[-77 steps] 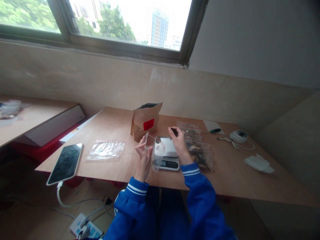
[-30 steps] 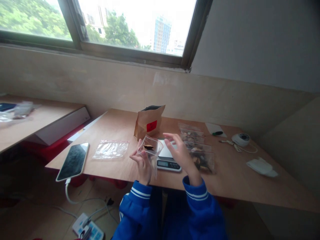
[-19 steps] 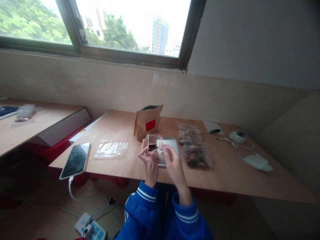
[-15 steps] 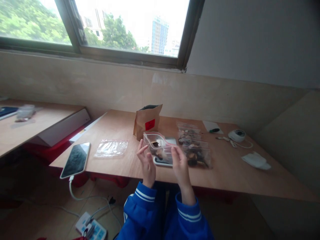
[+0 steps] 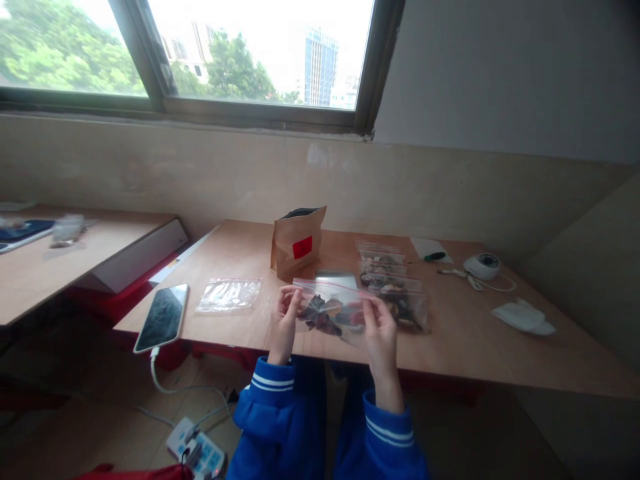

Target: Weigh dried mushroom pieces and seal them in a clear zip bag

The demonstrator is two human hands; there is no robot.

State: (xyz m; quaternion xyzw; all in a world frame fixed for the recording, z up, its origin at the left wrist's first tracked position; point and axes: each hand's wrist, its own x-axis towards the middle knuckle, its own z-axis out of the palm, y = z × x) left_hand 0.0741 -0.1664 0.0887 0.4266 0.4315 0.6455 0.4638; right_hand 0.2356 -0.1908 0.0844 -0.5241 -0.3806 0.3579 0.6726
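Between my hands hangs a clear zip bag [image 5: 325,317] with dark brown, dried-looking pieces in it. Its red-edged top runs straight from hand to hand. My left hand [image 5: 285,320] pinches the left top corner, and my right hand [image 5: 380,327] grips the right top corner. Behind the bag lies a flat pale device [image 5: 336,279], partly hidden. A brown paper pouch [image 5: 299,241] with a red label stands open at the top, just beyond my left hand. Several filled zip bags [image 5: 383,270] overlap in a row beyond my right hand.
A flat clear zip bag [image 5: 229,295] lies left of my hands, near a phone [image 5: 163,318] with a white cable. To the right are a screwdriver [image 5: 435,256] on paper, a white dome camera [image 5: 481,266] and a crumpled white tissue [image 5: 523,317]. A power strip [image 5: 196,448] sits on the floor.
The bag's mouth, gaping before, is now pulled straight and looks flat. My hands have moved apart, and the bag now hangs lower, facing me. The view has shifted slightly.
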